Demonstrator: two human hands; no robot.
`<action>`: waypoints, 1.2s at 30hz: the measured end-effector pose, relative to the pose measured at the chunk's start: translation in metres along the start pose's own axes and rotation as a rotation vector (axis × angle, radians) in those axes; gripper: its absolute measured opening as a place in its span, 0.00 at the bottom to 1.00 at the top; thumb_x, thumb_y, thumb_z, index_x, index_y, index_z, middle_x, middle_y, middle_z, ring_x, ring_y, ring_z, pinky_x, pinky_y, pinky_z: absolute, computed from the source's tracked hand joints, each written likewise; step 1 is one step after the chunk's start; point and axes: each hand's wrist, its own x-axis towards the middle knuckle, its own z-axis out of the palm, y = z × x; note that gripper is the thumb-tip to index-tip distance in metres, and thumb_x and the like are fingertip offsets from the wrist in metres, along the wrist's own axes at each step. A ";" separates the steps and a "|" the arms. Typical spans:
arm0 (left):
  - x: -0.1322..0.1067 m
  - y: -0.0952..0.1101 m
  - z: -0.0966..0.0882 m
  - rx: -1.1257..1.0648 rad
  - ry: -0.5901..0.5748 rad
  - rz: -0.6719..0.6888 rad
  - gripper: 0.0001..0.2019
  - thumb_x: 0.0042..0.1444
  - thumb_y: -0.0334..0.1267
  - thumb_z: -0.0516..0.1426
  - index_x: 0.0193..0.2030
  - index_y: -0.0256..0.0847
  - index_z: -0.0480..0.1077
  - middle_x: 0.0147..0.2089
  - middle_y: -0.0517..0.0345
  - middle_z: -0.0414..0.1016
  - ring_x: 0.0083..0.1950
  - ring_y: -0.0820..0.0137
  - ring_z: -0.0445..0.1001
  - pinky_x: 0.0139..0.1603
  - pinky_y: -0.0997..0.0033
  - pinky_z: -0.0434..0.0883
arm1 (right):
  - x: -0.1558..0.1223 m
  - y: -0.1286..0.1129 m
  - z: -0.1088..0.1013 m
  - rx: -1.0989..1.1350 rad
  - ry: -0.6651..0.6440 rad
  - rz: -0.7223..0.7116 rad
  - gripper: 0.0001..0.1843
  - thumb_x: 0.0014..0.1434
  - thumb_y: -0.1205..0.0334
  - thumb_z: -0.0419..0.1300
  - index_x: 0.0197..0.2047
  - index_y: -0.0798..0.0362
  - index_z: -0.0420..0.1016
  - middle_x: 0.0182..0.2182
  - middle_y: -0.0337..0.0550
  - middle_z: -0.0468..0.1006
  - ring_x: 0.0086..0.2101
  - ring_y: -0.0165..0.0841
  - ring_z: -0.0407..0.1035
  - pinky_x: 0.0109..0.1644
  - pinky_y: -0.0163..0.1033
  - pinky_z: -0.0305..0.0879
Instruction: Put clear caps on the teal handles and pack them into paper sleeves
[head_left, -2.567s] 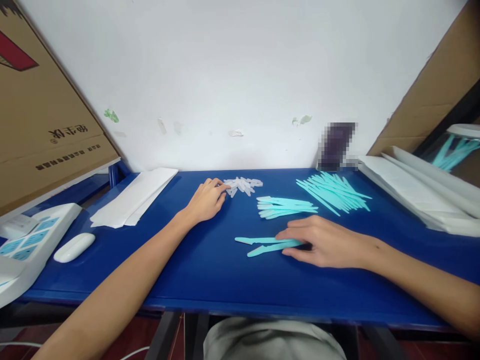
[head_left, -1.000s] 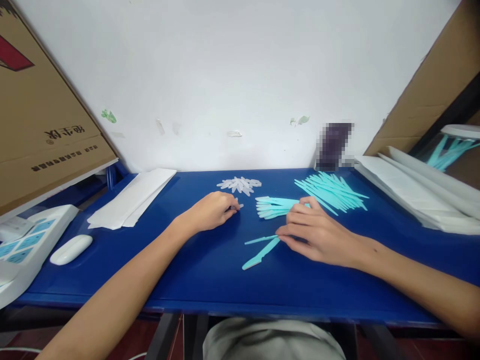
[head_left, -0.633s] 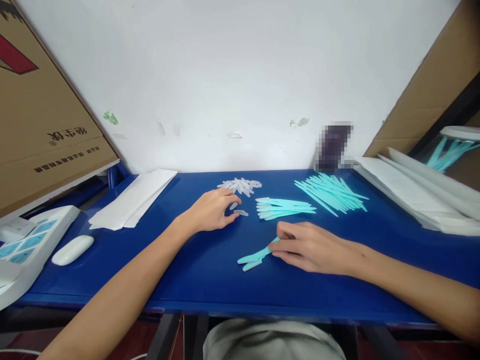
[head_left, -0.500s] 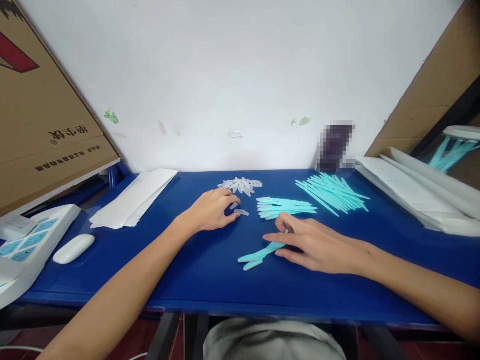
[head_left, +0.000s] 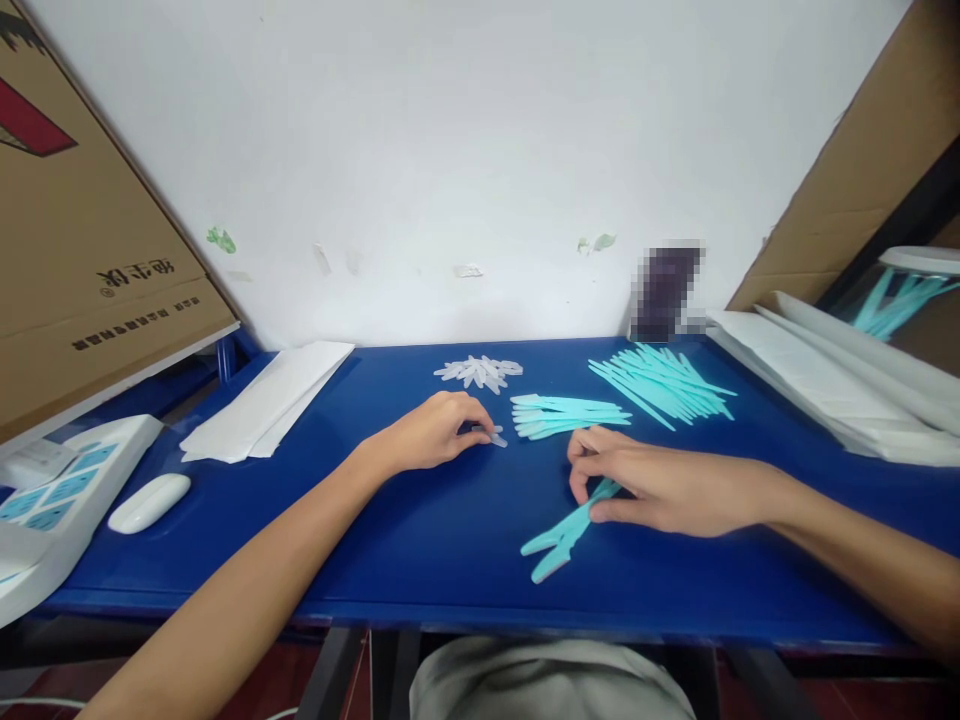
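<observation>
The right hand (head_left: 660,485) pinches two slim teal plastic sticks (head_left: 559,535) by their handles, broad tips free near the blue tabletop (head_left: 420,545) (likely for access); the left hand (head_left: 431,432) has its grip pinching a small clear plastic cap (head_left: 495,436).

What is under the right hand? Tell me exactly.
Two teal sticks poke out lower-left from under the right hand, pinched in its fingers over the blue table. Their other ends are covered by the hand, so their full length cannot be seen.

loose sticks (head_left: 561,537) 2 | stick heaps (head_left: 570,415) 2 | cap heap (head_left: 480,372) 1 | mouse (head_left: 148,502) 1
</observation>
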 end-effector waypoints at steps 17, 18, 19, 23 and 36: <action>0.002 0.004 0.001 0.053 -0.059 -0.081 0.14 0.70 0.40 0.51 0.54 0.40 0.75 0.49 0.49 0.74 0.51 0.63 0.74 0.51 0.65 0.70 | -0.003 0.018 -0.001 -0.326 0.227 -0.042 0.12 0.70 0.55 0.50 0.46 0.49 0.72 0.39 0.45 0.77 0.39 0.40 0.68 0.51 0.49 0.58; 0.002 0.006 0.001 0.042 -0.064 -0.068 0.14 0.70 0.40 0.51 0.53 0.41 0.75 0.49 0.49 0.74 0.50 0.63 0.74 0.51 0.66 0.70 | -0.002 0.019 0.000 -0.341 0.239 -0.052 0.12 0.70 0.56 0.50 0.45 0.49 0.73 0.39 0.45 0.77 0.39 0.40 0.68 0.49 0.48 0.60; 0.002 0.007 0.000 0.031 -0.071 -0.054 0.13 0.70 0.40 0.52 0.52 0.42 0.75 0.49 0.50 0.74 0.50 0.64 0.74 0.50 0.66 0.70 | -0.001 0.019 0.000 -0.353 0.251 -0.058 0.12 0.70 0.56 0.50 0.43 0.49 0.74 0.38 0.45 0.77 0.39 0.40 0.69 0.47 0.47 0.61; -0.001 0.013 -0.006 0.008 -0.146 -0.021 0.12 0.69 0.41 0.53 0.53 0.44 0.75 0.48 0.52 0.75 0.48 0.65 0.74 0.47 0.68 0.70 | 0.003 0.017 0.003 -0.358 0.342 -0.031 0.14 0.71 0.57 0.48 0.43 0.51 0.73 0.47 0.49 0.73 0.36 0.36 0.71 0.41 0.43 0.65; -0.003 0.019 -0.005 0.172 -0.148 0.027 0.11 0.70 0.37 0.51 0.52 0.41 0.72 0.46 0.53 0.75 0.42 0.67 0.74 0.41 0.70 0.67 | 0.010 0.022 0.013 -0.399 0.584 -0.066 0.15 0.70 0.57 0.52 0.47 0.53 0.78 0.45 0.49 0.75 0.31 0.32 0.73 0.35 0.39 0.68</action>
